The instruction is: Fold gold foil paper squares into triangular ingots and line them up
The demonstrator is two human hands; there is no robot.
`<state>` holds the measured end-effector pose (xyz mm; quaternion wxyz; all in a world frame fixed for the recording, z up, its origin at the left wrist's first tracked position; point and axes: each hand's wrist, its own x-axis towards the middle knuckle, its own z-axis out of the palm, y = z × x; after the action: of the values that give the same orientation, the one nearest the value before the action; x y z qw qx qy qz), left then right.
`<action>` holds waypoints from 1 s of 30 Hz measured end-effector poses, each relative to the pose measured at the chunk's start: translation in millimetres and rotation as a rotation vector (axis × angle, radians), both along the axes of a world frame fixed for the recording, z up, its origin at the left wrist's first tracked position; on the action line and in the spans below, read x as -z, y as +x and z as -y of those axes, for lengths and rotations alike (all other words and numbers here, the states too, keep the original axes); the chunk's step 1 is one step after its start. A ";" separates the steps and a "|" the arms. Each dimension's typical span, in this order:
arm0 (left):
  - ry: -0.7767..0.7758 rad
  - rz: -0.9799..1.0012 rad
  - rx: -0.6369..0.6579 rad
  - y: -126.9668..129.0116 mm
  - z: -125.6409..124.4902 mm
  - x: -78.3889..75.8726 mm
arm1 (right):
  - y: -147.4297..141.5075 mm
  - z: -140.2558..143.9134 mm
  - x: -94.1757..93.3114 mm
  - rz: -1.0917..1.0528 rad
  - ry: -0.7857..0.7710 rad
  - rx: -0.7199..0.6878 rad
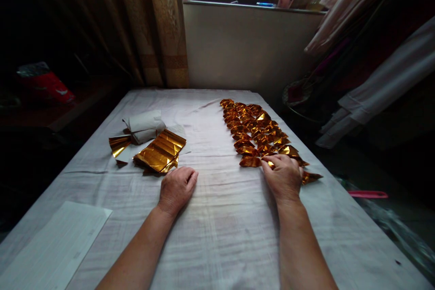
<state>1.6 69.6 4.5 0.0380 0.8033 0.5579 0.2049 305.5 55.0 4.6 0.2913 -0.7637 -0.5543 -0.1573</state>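
Note:
Several folded gold foil pieces (241, 137), pointed at their ends and shaped like ingots, lie in rows on the table's right half. My right hand (282, 174) is at the near end of these rows, its thumb and fingers pinched on a folded gold foil piece (271, 164) that they partly cover. My left hand (178, 188) rests on the cloth in a loose fist, with no object showing in it. Just beyond it lies a stack of flat, creased gold foil sheets (160, 150). The left palm is hidden.
A white cloth covers the table (217, 235). Behind the foil stack are a crumpled grey-white wrapper (144, 126) and a fanned gold foil scrap (118, 146). A white paper sheet (57, 244) lies front left. Hanging clothes (384, 86) are at right, a curtain (163, 22) behind.

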 end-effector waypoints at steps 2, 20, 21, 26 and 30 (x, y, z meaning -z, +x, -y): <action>-0.001 0.003 0.004 -0.2 0.0 0.2 | -4.7 -1.1 -1.2 -0.003 0.012 -0.021; 0.223 -0.187 -0.348 -54.3 -22.2 -7.3 | -86.5 -2.8 5.6 -0.130 -0.231 -0.656; 0.201 -0.205 -0.351 -58.3 -23.8 -5.6 | -86.5 -3.2 5.8 -0.125 -0.264 -0.657; 0.115 -0.227 -0.298 -59.5 -23.4 -6.8 | -87.3 -4.5 6.6 -0.111 -0.352 -0.648; 0.090 -0.244 -0.288 -55.6 -20.4 -14.9 | -88.2 -4.8 6.9 -0.122 -0.358 -0.631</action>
<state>-54.0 90.0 19.4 -0.0953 0.7349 0.6579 0.1341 217.4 59.8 -2.2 0.2198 -0.6018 -0.7630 0.0855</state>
